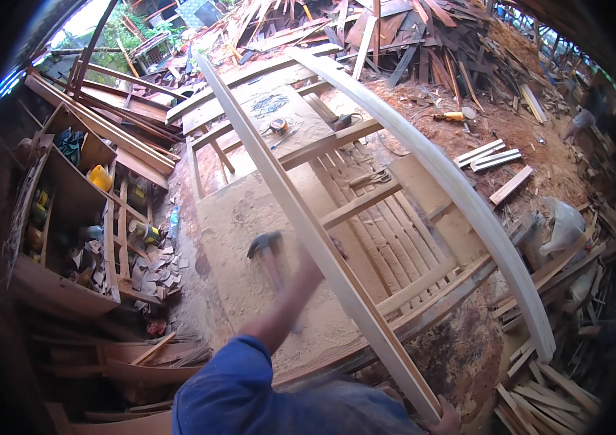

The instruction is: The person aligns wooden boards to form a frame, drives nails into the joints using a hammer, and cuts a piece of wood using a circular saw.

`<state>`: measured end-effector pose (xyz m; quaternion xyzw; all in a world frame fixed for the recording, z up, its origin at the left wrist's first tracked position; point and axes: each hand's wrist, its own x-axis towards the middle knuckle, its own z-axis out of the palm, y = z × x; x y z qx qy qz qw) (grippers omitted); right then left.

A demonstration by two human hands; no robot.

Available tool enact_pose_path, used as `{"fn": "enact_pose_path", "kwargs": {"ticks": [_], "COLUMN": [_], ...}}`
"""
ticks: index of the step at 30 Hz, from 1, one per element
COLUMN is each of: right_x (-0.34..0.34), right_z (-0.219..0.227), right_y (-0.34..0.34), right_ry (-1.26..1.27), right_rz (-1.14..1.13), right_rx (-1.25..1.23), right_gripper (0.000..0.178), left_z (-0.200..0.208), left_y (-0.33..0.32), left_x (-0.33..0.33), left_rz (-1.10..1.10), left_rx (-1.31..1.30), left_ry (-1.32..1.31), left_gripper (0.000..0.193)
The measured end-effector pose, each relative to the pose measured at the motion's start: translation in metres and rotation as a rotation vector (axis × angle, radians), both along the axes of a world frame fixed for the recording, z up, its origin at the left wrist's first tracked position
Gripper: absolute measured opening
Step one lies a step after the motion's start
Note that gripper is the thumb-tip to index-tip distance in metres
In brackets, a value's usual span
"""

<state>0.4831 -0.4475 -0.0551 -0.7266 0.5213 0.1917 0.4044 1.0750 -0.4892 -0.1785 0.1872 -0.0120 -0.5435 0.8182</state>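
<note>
A long pale wooden beam (290, 196) runs from the far left toward me across the work surface. My right hand (448, 420) is closed round its near end at the lower edge. My left hand (313, 265), slightly blurred, reaches to the beam's middle and goes beneath it. Some fingers show on the beam's far side, so it appears wrapped round the wood. Beside my left forearm, a hammer (270, 262) with a dark head lies on the sawdust-covered board (232, 217). A second long pale beam (460, 188) stretches along the right, with several wooden crosspieces (363, 204) between the two.
A tape measure (279, 126) sits at the table's far part. Open wooden compartments (68, 283) with cans and scraps stand at left. Offcuts (496, 156) and a plastic bag (563, 226) lie at right. A big scrap pile (424, 43) rises at the back.
</note>
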Motion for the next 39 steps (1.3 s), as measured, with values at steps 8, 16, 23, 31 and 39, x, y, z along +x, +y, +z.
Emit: {"fn": "enact_pose_path", "kwargs": {"ticks": [8,16,23,31,39], "right_x": [0.091,0.164,0.155,0.082,0.029], "right_z": [0.069,0.031,-0.03,-0.123,-0.137], "right_y": [-0.016,-0.037,-0.002,-0.051,-0.035], "right_ry": [-0.267,-0.254,-0.225,-0.608,-0.299], "right_rz": [0.098,0.436,0.477,-0.05,-0.281], "right_rx": [-0.132,-0.074,-0.304,0.23,1.011], "right_gripper": [0.081,0.072,0.054,0.07,0.071], "left_z": [0.019,0.039,0.074,-0.019,-0.106], "left_y": [-0.028,0.148,0.497,0.69,0.693], "left_x": [0.181,0.218,0.045,-0.257,-0.468], "left_rz": [0.08,0.399,0.913,0.932,0.197], "left_rx": [0.325,0.93,1.342,1.648,1.622], "left_ry": [-0.057,-1.061,-0.668,-0.31,-0.214], "left_gripper": [0.091,0.049,0.036,0.04,0.046]}}
